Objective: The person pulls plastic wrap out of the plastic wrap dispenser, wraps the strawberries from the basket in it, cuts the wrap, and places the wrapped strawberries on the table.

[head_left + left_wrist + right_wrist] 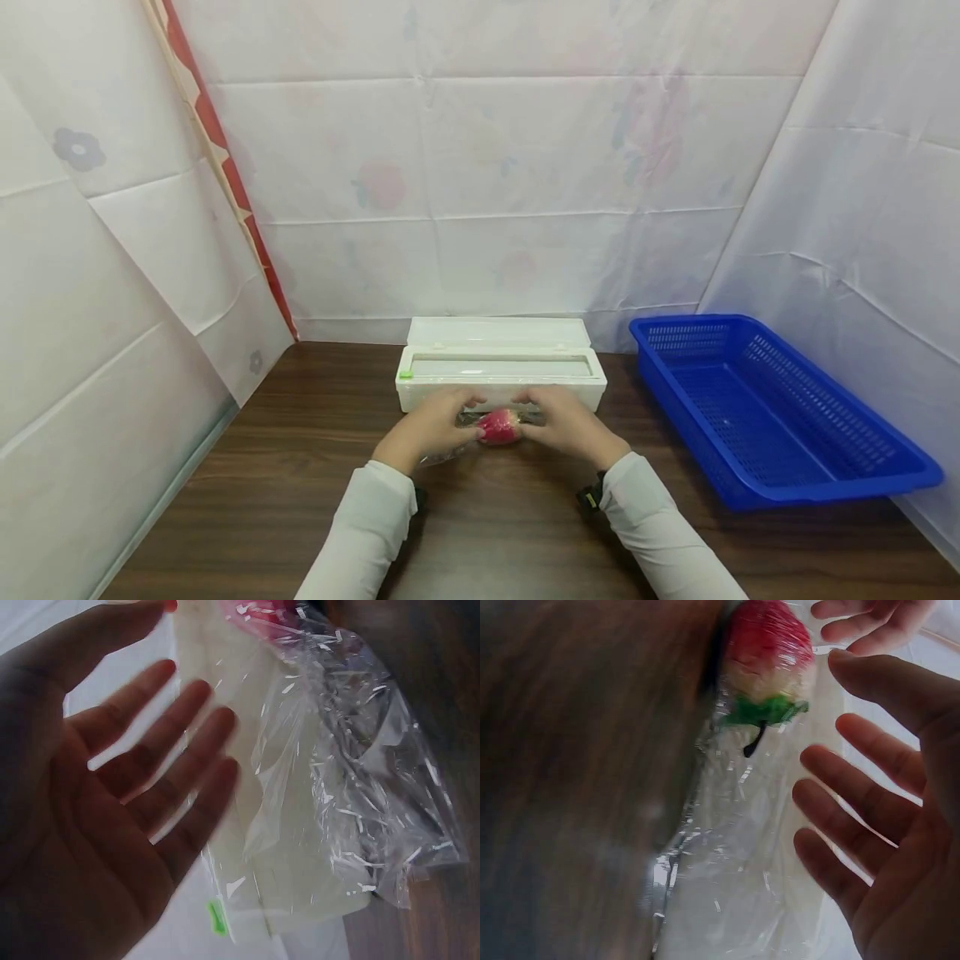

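Observation:
A red and pale yellow strawberry (pixel 498 427) with green leaves and a dark stem lies wrapped in clear cling film (pixel 390 787) on the brown table. The film spreads out loosely on both sides of it. My left hand (pixel 435 425) stands at its left, fingers spread and lightly bent, thumb near the fruit. On the other side is my right hand (pixel 562 425), its fingers apart and relaxed, thumb tip close to the strawberry in the head view. Right behind both hands is a white cling film box (pixel 498 397) with its lid (pixel 498 332) raised.
To the right stands a blue plastic basket (pixel 750 425) with slotted walls. A small green slider (pixel 405 375) sits at the left end of the box. Pale printed cloth (pixel 480 167) hangs behind and at both sides of the wooden table (pixel 300 467).

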Available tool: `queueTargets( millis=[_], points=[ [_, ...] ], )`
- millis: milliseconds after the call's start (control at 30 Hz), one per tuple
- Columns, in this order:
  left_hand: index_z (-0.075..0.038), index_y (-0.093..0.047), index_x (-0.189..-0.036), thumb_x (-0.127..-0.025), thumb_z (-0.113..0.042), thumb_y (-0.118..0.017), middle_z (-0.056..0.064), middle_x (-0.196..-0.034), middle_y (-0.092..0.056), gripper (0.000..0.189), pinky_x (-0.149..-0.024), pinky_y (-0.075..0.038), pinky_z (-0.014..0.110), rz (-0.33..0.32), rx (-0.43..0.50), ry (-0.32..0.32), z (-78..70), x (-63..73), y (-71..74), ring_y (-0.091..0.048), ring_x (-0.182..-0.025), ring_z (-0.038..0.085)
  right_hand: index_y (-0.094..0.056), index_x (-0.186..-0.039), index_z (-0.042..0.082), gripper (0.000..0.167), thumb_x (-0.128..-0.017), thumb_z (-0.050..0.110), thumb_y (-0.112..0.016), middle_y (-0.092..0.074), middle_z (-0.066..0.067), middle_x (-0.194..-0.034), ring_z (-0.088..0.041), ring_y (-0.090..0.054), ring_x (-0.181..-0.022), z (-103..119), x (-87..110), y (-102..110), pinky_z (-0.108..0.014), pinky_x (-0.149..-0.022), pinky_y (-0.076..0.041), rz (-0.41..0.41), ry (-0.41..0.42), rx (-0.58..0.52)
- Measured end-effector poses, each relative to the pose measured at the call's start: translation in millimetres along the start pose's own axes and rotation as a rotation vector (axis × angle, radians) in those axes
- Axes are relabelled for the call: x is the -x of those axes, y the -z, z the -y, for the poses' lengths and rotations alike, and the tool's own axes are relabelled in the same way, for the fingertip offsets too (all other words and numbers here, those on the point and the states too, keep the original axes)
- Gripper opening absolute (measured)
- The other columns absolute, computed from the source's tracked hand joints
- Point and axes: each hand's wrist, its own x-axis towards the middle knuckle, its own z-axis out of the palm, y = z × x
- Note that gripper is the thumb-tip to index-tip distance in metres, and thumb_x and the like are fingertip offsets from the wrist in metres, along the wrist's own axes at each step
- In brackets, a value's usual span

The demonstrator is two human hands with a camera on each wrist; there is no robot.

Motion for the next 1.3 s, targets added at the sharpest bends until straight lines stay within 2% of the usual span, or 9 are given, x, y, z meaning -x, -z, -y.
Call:
queueTargets(
  millis=[133, 300, 467, 667, 867, 1067, 1300],
  points=[
    [-0.008, -0.064, -0.128, -0.087, -0.024, -0.081, 0.008, -0.125, -0.064, 0.047, -0.101, -0.047, 0.044, -0.015, -0.140, 0.013, -5.1, -1.0, -8.2, -0.059, -0.119, 0.026, -0.065, -0.117, 0.002, 0.041, -0.084, 0.018, -0.083, -0.069, -0.010, -0.114, -0.029, -0.063, -0.110, -1.9, 3.8, -3.7, -0.046, -0.096, -0.049, -0.029, 0.036, 0.024],
    [-0.011, -0.068, -0.120, -0.083, -0.027, -0.084, 0.005, -0.119, -0.068, 0.043, -0.095, -0.050, 0.043, -0.084, -0.287, 0.012, -8.0, -3.6, -17.8, -0.062, -0.113, 0.025, -0.065, -0.121, 0.007, 0.045, -0.083, 0.021, -0.084, -0.069, -0.006, -0.118, -0.029, -0.061, -0.113, -0.5, 4.8, -6.8, -0.048, -0.099, -0.046, -0.020, 0.023, 0.070],
    [-0.014, -0.071, -0.114, -0.079, -0.029, -0.087, 0.001, -0.108, -0.070, 0.041, -0.086, -0.053, 0.044, -0.133, -0.333, 0.042, -8.3, -3.3, -23.8, -0.064, -0.103, 0.023, -0.066, -0.125, 0.009, 0.047, -0.083, 0.023, -0.084, -0.068, -0.004, -0.121, -0.027, -0.060, -0.115, 2.6, 3.8, -10.6, -0.048, -0.101, -0.044, 0.013, 0.007, 0.073],
    [-0.017, -0.073, -0.107, -0.077, -0.030, -0.088, -0.004, -0.092, -0.069, 0.036, -0.073, -0.051, 0.040, -0.150, -0.331, 0.048, -8.8, -3.6, -27.2, -0.062, -0.088, 0.019, -0.067, -0.124, 0.012, 0.047, -0.083, 0.027, -0.084, -0.069, -0.003, -0.121, -0.027, -0.059, -0.117, 5.5, 4.7, -14.9, -0.048, -0.100, -0.044, 0.024, -0.046, 0.096],
    [-0.019, -0.072, -0.103, -0.078, -0.027, -0.088, -0.004, -0.091, -0.071, 0.031, -0.075, -0.051, 0.039, -0.115, -0.305, 0.060, -7.2, -5.8, -29.7, -0.063, -0.086, 0.017, -0.067, -0.120, 0.015, 0.044, -0.082, 0.028, -0.084, -0.069, -0.001, -0.119, -0.026, -0.059, -0.116, 6.0, 6.0, -17.1, -0.051, -0.097, -0.045, 0.011, -0.068, 0.090],
    [-0.017, -0.070, -0.105, -0.076, -0.024, -0.089, -0.002, -0.094, -0.070, 0.035, -0.079, -0.053, 0.040, -0.051, -0.240, 0.061, -6.2, -6.5, -27.0, -0.063, -0.088, 0.016, -0.068, -0.115, 0.014, 0.041, -0.081, 0.028, -0.086, -0.070, 0.001, -0.114, -0.024, -0.061, -0.111, 7.6, 5.1, -15.2, -0.049, -0.095, -0.046, 0.015, -0.063, 0.056],
    [-0.017, -0.070, -0.110, -0.078, -0.022, -0.087, -0.005, -0.094, -0.069, 0.036, -0.082, -0.053, 0.039, 0.056, -0.102, 0.072, -3.9, -4.5, -22.2, -0.063, -0.090, 0.014, -0.067, -0.115, 0.014, 0.038, -0.084, 0.027, -0.084, -0.070, 0.001, -0.112, -0.019, -0.063, -0.107, 9.1, 8.2, -9.8, -0.043, -0.093, -0.050, 0.086, -0.069, 0.006]
  ],
)
